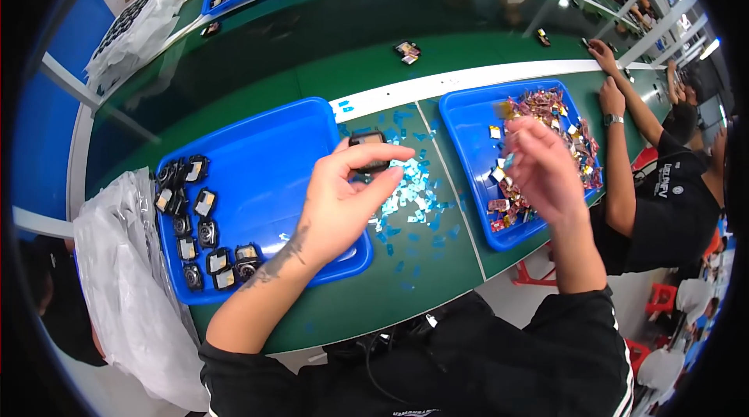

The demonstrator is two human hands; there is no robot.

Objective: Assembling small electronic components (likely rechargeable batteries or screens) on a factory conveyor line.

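My left hand (331,195) is over the right edge of a blue tray, its fingers curled around a small black camera-like housing (368,141) with a pale panel. My right hand (544,163) is raised above a second blue tray (460,124), fingers drawn together. A blurred yellowish piece shows at its fingertips and a bit of blue by the lower fingers; what it grips is too blurred to name. Beneath and between the hands, a heap of small blue and white film tabs (409,195) lies on the green table. Reddish, foil-like small parts (538,105) fill much of the right tray.
Several black housings (207,234) lie at the left of the left tray (265,175). Clear plastic sheeting (129,284) hangs beside it. Beyond a white rail (390,95), a green conveyor (312,50) carries scattered units. A co-worker's arms (620,136) reach in from the right.
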